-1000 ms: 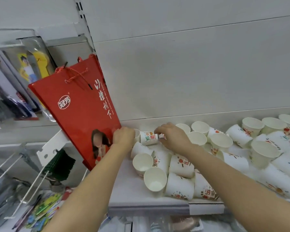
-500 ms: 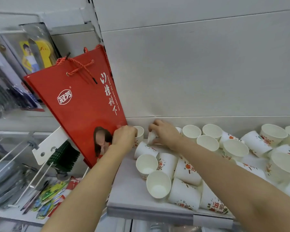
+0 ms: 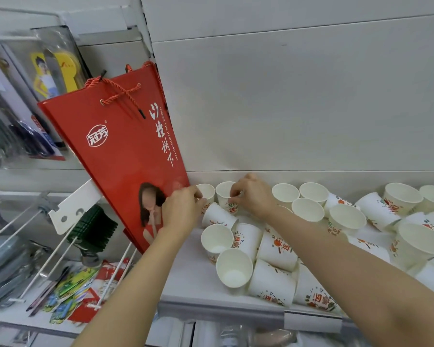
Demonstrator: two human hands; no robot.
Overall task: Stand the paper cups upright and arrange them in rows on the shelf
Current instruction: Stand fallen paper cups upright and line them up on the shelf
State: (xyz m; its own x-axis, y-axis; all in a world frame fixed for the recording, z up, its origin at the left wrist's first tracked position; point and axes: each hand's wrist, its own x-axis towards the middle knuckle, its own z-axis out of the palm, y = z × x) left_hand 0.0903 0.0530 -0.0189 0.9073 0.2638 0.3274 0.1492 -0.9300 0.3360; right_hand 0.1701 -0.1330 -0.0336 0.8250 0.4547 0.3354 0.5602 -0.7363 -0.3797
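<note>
we are looking down at a white metal shelf (image 3: 186, 281) backed by a pale grey wall panel (image 3: 298, 103), where dozens of white paper cups with red and green print are lying in a heap. a tall red paper gift bag with rope handles (image 3: 125, 156) is leaning against the shelf's left end. most of the cups (image 3: 276, 251) across the middle and right are tipped on their sides or propped on one another, mouths facing us or off to the right, while a few near the back wall are standing upright.

at the back left corner a row is beginning. our left hand (image 3: 183, 211) is pinching the rim of the corner cup (image 3: 207, 192), upright just beside the bag. our right hand (image 3: 251, 196) is curling its fingers round the second cup (image 3: 227, 197), upright and touching the first, its printed side toward us.

the relation that matters next, we judge: a fallen cup (image 3: 217, 216) is lying just in front of both hands, between them, its long axis running from lower left to upper right, base toward the left hand and mouth hidden. either hand is near; the left sits slightly closer to its base. the heap stretches away to the right, well apart from the left hand, so we expect the right hand to be feeding the row.
</note>
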